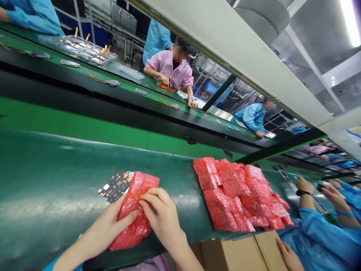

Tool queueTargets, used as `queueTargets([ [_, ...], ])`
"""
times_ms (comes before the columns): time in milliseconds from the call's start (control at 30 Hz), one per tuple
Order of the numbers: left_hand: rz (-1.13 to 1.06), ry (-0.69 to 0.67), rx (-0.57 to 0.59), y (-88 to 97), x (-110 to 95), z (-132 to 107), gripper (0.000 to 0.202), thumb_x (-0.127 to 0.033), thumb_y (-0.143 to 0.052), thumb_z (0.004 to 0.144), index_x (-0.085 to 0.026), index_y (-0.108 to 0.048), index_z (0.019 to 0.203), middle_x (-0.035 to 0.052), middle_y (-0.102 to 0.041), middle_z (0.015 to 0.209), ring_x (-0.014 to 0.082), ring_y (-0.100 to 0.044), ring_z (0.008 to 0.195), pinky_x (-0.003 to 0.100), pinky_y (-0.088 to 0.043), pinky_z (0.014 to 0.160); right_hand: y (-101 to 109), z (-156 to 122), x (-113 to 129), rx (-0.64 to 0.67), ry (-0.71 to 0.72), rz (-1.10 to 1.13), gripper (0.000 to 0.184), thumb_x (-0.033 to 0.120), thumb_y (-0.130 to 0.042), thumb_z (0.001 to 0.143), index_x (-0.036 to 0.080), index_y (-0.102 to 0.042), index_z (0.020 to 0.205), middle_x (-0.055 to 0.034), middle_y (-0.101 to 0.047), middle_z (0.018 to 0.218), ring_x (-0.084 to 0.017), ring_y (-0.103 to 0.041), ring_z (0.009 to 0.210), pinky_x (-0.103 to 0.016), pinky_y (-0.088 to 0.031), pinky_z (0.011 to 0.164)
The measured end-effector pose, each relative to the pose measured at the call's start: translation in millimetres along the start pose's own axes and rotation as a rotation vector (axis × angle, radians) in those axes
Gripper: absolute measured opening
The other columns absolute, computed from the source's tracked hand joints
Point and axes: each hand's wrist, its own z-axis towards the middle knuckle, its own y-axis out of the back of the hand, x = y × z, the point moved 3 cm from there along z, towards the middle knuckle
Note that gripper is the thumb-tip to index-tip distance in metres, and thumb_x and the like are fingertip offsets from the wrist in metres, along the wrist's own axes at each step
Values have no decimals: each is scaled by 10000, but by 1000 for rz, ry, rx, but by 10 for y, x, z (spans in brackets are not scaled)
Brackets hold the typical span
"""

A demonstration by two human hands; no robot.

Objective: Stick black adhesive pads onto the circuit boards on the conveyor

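A red bubble-wrap packet (135,226) is held over the green bench, tilted, its top leaning right. My left hand (114,222) grips it from the left, thumb across its front. Around its middle runs a thin orange rubber band (132,196). The fingertips of my right hand (162,209) are pinched together at that band, against the packet's right side. Just behind the packet, partly hidden by it, dark circuit boards (115,186) with pale and copper-coloured parts lie on the bench.
To the right sits a pile of red bubble-wrap packets (234,192). Cardboard boxes (242,254) stand below the bench edge. Beyond, a conveyor (124,130) carries small boards. A co-worker's blue sleeve (318,229) is close on the right; other people sit across the line.
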Motion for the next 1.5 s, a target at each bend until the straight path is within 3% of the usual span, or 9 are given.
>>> queueTargets([
  [200,95,-20,112,16,93,79,730,-563,-440,840,-79,-565,1372,185,-664,1402,348,-655,1281,421,-516,1147,-54,83,-22,262,-135,46,113,107,-664,825,218,-645,831,-33,-643,916,-180,-625,883,-285,-514,804],
  [367,74,-38,378,219,29,36,566,-380,-512,830,-156,-636,1335,67,-749,1226,274,-713,1119,302,-559,1022,168,205,-207,618,-577,691,278,370,-670,885,228,-518,700,51,-538,591,-104,-459,542,-231,-394,565],
  [500,98,-3,632,475,-103,16,447,-317,-597,804,-191,-725,1214,18,-777,1096,256,-726,1026,232,-572,877,222,221,-457,573,-815,942,538,655,-836,729,233,-509,662,133,-339,420,-51,-221,385,-211,-221,424],
  [733,-320,159,962,411,41,129,527,-344,-788,657,-169,-754,1153,48,-799,1126,295,-758,1064,236,-598,852,288,225,-934,308,-852,799,564,639,-928,601,216,-558,653,130,-314,467,-48,-170,442,-214,-149,442],
  [833,-303,137,870,338,86,146,601,-421,-809,715,-156,-710,1245,82,-767,1245,316,-738,1149,273,-611,916,469,64,-1116,31,-851,652,553,710,-851,702,223,-592,741,118,-327,531,-75,-185,484,-218,-165,465],
  [1033,-176,-75,280,-66,-35,361,752,-605,-622,863,-121,-502,1426,191,-683,1360,350,-691,1223,476,-586,1063,188,-625,-974,-98,-882,536,873,973,-344,851,198,-739,920,-54,-678,763,-201,-582,620,-294,-435,535],
  [1167,-100,-213,260,-515,-106,499,896,-487,-640,802,-125,-320,1557,204,-559,1509,308,-625,1329,437,-512,1167,46,-629,-803,-161,-808,318,611,757,-784,714,205,-767,976,-46,-731,870,-229,-660,780,-322,-541,727],
  [1300,11,-245,296,-658,-88,611,916,-450,-648,798,-113,-294,1572,204,-610,1443,299,-686,1221,429,-579,1065,353,-454,-890,-262,-830,89,423,598,-755,771,180,-751,833,-61,-754,802,-234,-664,750,-333,-541,749],
  [1500,257,-306,34,-343,-77,772,849,-562,-467,948,-33,-305,1592,284,-414,1602,417,-349,1532,645,-262,1286,1062,-344,-993,-369,-838,66,473,638,-741,753,169,-726,703,-47,-723,660,-220,-624,648,-326,-518,652],
])
